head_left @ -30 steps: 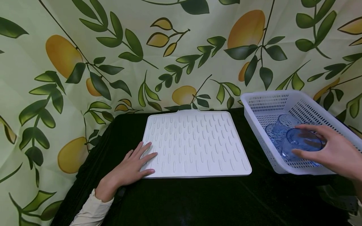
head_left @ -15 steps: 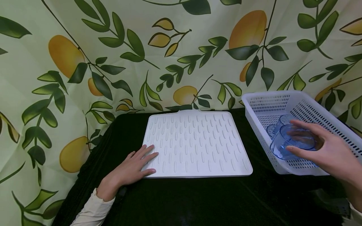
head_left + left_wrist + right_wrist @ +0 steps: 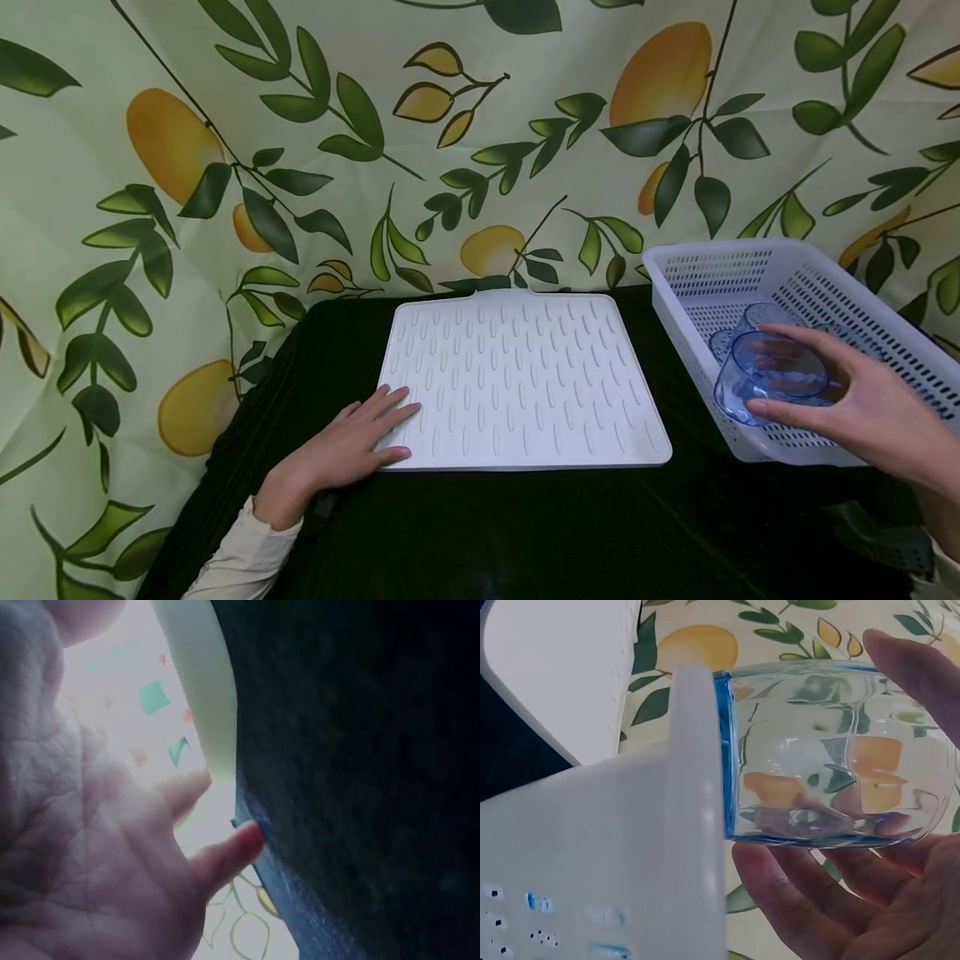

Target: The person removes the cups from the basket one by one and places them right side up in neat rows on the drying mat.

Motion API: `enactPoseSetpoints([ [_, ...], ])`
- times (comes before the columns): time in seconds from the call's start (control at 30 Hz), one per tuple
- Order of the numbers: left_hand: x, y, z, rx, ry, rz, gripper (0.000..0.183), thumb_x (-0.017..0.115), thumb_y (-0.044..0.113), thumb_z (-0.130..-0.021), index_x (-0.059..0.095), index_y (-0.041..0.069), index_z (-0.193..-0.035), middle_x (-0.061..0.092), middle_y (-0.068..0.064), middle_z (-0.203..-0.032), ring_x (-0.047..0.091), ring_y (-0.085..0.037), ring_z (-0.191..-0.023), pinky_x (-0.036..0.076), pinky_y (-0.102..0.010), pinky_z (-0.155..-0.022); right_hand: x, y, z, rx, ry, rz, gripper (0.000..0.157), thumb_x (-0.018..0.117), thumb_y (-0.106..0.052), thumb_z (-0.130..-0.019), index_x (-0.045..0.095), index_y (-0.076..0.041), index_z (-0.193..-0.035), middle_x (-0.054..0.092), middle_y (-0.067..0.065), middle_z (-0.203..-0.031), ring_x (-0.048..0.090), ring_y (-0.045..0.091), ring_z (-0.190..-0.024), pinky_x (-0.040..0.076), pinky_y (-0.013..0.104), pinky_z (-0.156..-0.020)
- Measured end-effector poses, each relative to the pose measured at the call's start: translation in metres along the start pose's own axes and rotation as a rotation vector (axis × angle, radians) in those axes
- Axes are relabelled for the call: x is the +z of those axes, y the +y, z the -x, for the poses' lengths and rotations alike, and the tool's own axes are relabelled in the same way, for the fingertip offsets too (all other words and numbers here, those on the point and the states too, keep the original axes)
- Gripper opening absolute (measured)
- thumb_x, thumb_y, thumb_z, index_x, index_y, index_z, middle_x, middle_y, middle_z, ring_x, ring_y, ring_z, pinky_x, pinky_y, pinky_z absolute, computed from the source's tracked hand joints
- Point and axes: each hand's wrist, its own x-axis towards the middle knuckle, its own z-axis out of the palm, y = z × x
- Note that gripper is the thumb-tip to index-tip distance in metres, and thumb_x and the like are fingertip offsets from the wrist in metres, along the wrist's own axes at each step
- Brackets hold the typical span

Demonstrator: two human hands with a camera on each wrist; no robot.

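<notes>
My right hand grips a clear blue glass, thumb on one side and fingers on the other, over the near left part of a white plastic basket. In the right wrist view the glass shows its thick blue base right at the basket's rim. More blue glasses lie in the basket behind it, partly hidden by the held glass and the hand. My left hand rests with fingers spread on the left near corner of a white ridged draining board.
Dark cloth covers the table under the board and basket. Close behind them hangs a curtain printed with fruit and leaves. The basket stands to the right of the board, with a narrow strip of dark cloth between.
My right hand has lifted the glass a little and moved it left, toward the basket's left wall. My left hand stays in place on the board.
</notes>
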Motion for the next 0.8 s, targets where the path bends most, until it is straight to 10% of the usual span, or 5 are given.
enactPoseSetpoints([
  [0.17, -0.004, -0.003, 0.003, 0.027, -0.019, 0.033, 0.062, 0.054, 0.042, -0.101, 0.034, 0.022, -0.156, 0.022, -0.011, -0.167, 0.014, -0.040, -0.154, 0.019, -0.069, -0.116, -0.002, -0.019, -0.002, -0.017, 0.019, -0.018, 0.098, 0.083, -0.035, -0.082, 0.023, -0.019, -0.159, 0.048, 0.030, -0.143, 0.058, 0.032, -0.112, 0.056, 0.035, -0.073],
  [0.37, -0.005, -0.004, 0.006, 0.048, -0.025, 0.043, 0.061, 0.057, 0.039, -0.100, 0.036, 0.023, -0.155, 0.024, -0.011, -0.166, 0.015, -0.041, -0.153, 0.019, -0.071, -0.114, 0.002, -0.049, -0.013, -0.095, 0.029, -0.098, 0.091, 0.086, -0.031, -0.079, 0.035, -0.021, -0.154, 0.055, 0.020, -0.139, 0.045, -0.021, -0.093, 0.044, 0.009, -0.066],
  [0.63, -0.008, -0.005, 0.003, 0.045, -0.031, 0.046, 0.062, 0.062, 0.039, -0.096, 0.040, 0.025, -0.153, 0.025, -0.009, -0.166, 0.018, -0.038, -0.154, 0.023, -0.068, -0.115, 0.017, -0.081, -0.025, -0.130, -0.035, -0.147, 0.086, 0.082, -0.032, -0.083, 0.035, -0.021, -0.154, 0.058, 0.020, -0.135, 0.058, 0.041, -0.115, 0.052, 0.033, -0.078],
  [0.8, -0.010, -0.007, 0.005, 0.046, -0.040, 0.073, 0.063, 0.065, 0.038, -0.095, 0.043, 0.025, -0.152, 0.027, -0.009, -0.165, 0.017, -0.039, -0.154, 0.023, -0.067, -0.115, 0.032, -0.094, -0.027, -0.131, -0.085, -0.149, 0.086, 0.082, -0.039, -0.082, 0.035, -0.020, -0.153, 0.060, 0.019, -0.135, 0.058, 0.042, -0.120, 0.048, 0.060, -0.086],
])
